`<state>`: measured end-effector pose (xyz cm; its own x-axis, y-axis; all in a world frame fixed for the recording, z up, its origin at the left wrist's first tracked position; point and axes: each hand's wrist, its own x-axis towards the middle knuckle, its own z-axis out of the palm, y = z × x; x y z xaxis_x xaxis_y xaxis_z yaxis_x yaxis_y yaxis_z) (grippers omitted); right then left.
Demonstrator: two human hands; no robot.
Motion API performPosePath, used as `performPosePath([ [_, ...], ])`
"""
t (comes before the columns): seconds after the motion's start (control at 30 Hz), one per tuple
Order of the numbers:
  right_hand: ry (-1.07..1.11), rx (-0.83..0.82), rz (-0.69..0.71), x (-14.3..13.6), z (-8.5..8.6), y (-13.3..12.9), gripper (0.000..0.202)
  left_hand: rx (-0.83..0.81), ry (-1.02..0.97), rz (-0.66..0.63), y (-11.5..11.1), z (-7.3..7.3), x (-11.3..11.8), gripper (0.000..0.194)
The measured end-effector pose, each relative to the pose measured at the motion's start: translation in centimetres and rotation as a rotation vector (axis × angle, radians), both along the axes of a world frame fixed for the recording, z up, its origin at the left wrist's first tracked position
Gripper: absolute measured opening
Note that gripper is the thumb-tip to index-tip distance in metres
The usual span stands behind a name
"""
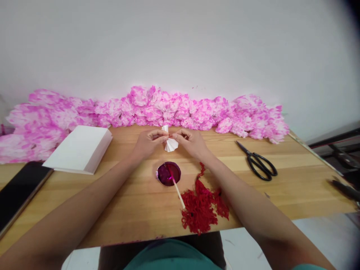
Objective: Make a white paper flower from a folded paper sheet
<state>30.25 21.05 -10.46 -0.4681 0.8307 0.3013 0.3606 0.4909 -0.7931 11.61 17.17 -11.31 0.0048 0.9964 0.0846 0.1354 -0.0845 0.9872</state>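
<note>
In the head view, with left hand (151, 142) and right hand (192, 141) clamped on the white fan-pleated paper (170, 146) between them, pinch only its waist, sparing the flared ends and avoiding the round purple-filled dish (158, 175) nearside of both hands.

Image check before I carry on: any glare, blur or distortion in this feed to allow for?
Head view: light soft, no hard shadow on the wall; a small glint on the purple liquid; the dark tool at the right edge smeared; upper right corner black; folded white paper pale, with little fine detail.
</note>
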Motion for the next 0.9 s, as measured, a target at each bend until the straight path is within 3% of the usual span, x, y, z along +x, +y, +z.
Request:
performPosePath([
  [0.13,-0.067,0.161,0.041,-0.4,0.2,-0.8,0.028,0.042,0.145,-0.039,0.0,-0.1,0.5,0.019],
  [0.23,-0.055,0.152,0.012,-0.6,0.3,-1.1,0.026,0.094,0.200,-0.023,-0.1,0.0,0.5,0.020],
  [0.4,-0.128,0.062,-0.024,-0.8,-0.2,-1.0,0.035,0.077,0.125,0.030,0.0,0.3,0.1,0.024],
  [0.53,-0.251,0.082,-0.035,-1.1,-0.6,-1.2,0.019,0.043,0.063,0.001,0.0,0.4,0.3,0.025],
  [0.63,-0.251,0.065,-0.078,-1.2,-0.7,-1.3,0.019,0.037,0.030,-0.013,-0.1,0.6,0.6,0.024],
  [0.73,-0.143,-0.068,-0.108,-1.2,-0.7,-1.0,0.019,0.021,-0.030,-0.004,-0.3,0.9,0.7,0.024],
  [0.9,0.183,-0.482,-0.090,-1.4,-1.0,-0.7,0.024,0.017,-0.189,0.015,-0.2,0.4,0.5,0.024],
])
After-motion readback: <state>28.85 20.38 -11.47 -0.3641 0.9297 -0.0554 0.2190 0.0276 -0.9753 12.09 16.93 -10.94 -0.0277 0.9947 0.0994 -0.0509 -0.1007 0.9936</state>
